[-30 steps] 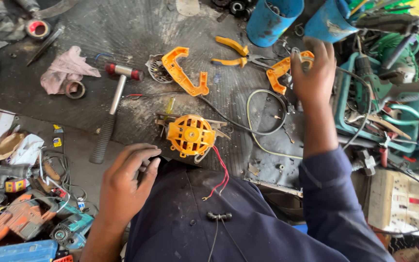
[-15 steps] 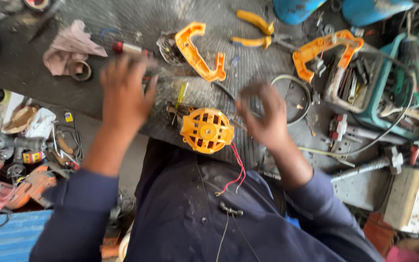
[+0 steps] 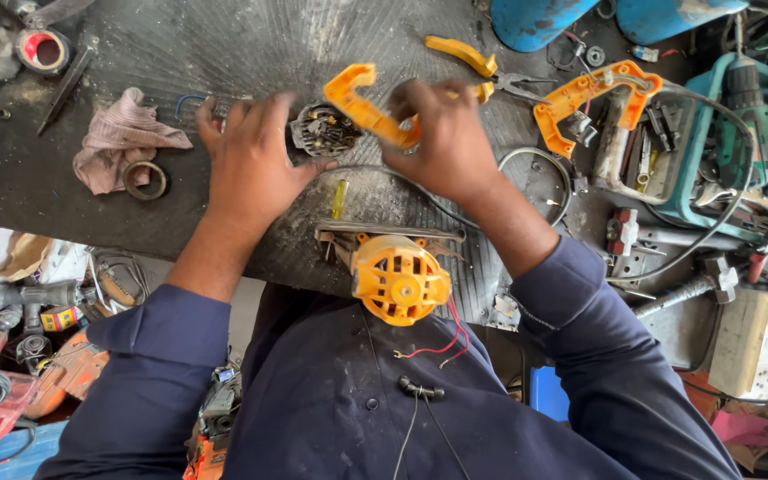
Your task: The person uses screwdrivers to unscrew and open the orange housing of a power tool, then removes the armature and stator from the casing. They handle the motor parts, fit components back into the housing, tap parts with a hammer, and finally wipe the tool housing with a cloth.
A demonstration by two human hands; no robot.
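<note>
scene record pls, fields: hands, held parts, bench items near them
left hand: rests on the bench against a dark motor core
right hand: grips an orange handle shell
front edge of bench: orange motor housing, red and pale wires hanging from it
right of hands: second orange handle shell, yellow-handled pliers
left of hands: pink rag, metal ring
surface: dark dusty workbench
</note>
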